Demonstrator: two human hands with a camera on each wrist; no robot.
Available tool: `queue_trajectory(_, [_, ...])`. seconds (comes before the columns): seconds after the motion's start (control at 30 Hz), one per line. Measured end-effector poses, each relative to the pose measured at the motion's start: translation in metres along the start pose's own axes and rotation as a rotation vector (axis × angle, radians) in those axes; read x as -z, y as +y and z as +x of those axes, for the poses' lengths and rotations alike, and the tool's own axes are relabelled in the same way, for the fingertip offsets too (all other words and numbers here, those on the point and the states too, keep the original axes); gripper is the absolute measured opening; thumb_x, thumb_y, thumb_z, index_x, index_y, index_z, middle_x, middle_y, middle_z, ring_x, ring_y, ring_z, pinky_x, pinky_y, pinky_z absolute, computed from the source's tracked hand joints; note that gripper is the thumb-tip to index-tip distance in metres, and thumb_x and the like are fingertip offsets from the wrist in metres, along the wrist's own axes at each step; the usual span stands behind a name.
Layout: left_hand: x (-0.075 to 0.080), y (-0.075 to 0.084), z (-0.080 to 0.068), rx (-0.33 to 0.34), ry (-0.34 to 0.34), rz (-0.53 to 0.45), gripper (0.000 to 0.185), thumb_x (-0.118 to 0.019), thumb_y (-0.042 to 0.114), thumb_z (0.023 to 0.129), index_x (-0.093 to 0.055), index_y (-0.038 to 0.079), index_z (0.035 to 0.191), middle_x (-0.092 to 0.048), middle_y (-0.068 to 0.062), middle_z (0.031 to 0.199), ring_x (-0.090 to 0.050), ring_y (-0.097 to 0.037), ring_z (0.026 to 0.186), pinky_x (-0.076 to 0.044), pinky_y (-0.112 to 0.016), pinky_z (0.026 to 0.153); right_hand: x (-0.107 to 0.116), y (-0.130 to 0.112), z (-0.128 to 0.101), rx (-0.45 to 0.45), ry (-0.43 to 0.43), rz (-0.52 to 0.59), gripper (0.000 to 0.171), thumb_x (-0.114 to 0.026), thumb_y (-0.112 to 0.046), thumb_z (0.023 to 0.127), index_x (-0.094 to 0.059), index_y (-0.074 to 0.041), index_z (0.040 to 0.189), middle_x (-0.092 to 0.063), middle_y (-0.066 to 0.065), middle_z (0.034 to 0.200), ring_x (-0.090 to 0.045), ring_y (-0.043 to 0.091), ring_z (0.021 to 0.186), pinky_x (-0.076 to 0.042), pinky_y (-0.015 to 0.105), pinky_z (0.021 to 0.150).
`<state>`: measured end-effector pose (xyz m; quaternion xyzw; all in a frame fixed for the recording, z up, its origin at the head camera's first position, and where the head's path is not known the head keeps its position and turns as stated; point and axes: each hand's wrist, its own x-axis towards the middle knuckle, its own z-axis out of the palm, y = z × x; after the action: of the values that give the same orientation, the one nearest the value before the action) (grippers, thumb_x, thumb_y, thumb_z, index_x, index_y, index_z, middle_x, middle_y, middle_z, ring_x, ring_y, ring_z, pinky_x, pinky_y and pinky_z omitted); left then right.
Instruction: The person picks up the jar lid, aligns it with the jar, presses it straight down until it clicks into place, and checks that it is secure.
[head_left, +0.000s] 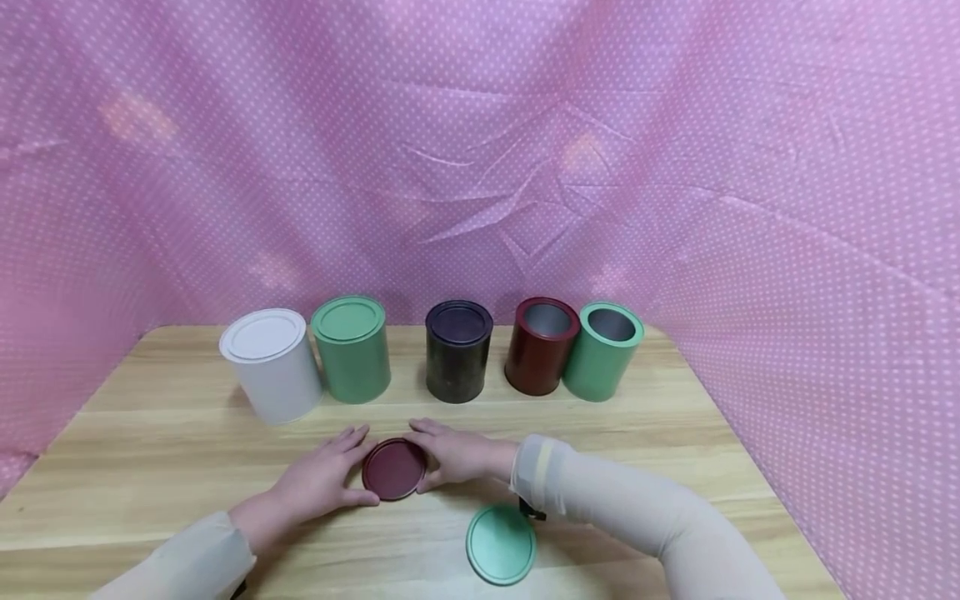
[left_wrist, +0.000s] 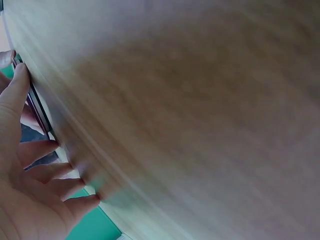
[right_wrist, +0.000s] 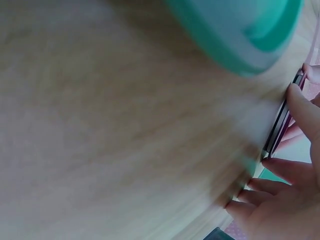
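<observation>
We see the dark red lid (head_left: 393, 469) flat on the surface (head_left: 675, 433), pinched at its rim between left hand (head_left: 318, 481) and right hand (head_left: 453, 454); it looks light, stiff and slippery.

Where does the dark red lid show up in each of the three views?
Head: dark red lid lies low centre on the table, between both hands.
Left wrist: only its thin edge, far left, beside the thumb.
Right wrist: only its edge, far right.
Shared landmark: the green lid.
</observation>
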<state>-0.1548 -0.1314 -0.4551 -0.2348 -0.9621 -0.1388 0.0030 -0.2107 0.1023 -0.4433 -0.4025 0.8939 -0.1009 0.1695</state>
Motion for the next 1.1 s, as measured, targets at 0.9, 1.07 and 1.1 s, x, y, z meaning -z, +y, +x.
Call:
queue_trajectory(0.9, [0.014, 0.002, 0.008, -0.01, -0.066, -0.111, 0.081, -0.078, 0.053, 0.072, -0.058, 0.001, 0.131, -0.055, -0.028, 0.133, -0.048, -0.051, 0.125, -0.04, -0.062, 0.101, 0.004, 0.008, -0.001, 0.127, 0.036, 0.129, 0.067, -0.074, -0.03, 0.086, -0.045, -0.004, 0.141, -0.051, 0.009, 0.14, -0.045, 0.016, 0.132, -0.033, 0.024, 0.113])
queue_trajectory(1.07, [0.02, 0.003, 0.011, -0.032, -0.034, -0.169, 0.073, -0.079, 0.048, 0.072, -0.061, 0.004, 0.128, -0.067, -0.014, 0.12, -0.061, -0.038, 0.114, -0.048, -0.054, 0.097, 0.009, 0.009, -0.005, 0.119, 0.051, 0.246, 0.065, -0.074, -0.025, 0.086, -0.045, -0.007, 0.141, -0.056, 0.004, 0.135, -0.049, 0.01, 0.126, -0.035, 0.021, 0.11])
queue_trajectory(1.1, [0.021, 0.004, 0.011, -0.035, -0.029, -0.174, 0.073, -0.079, 0.048, 0.072, -0.061, 0.005, 0.128, -0.068, -0.012, 0.118, -0.063, -0.035, 0.112, -0.049, -0.052, 0.096, 0.01, 0.009, -0.005, 0.113, 0.051, 0.261, 0.066, -0.074, -0.025, 0.086, -0.044, -0.008, 0.141, -0.056, 0.004, 0.136, -0.049, 0.009, 0.126, -0.035, 0.022, 0.11])
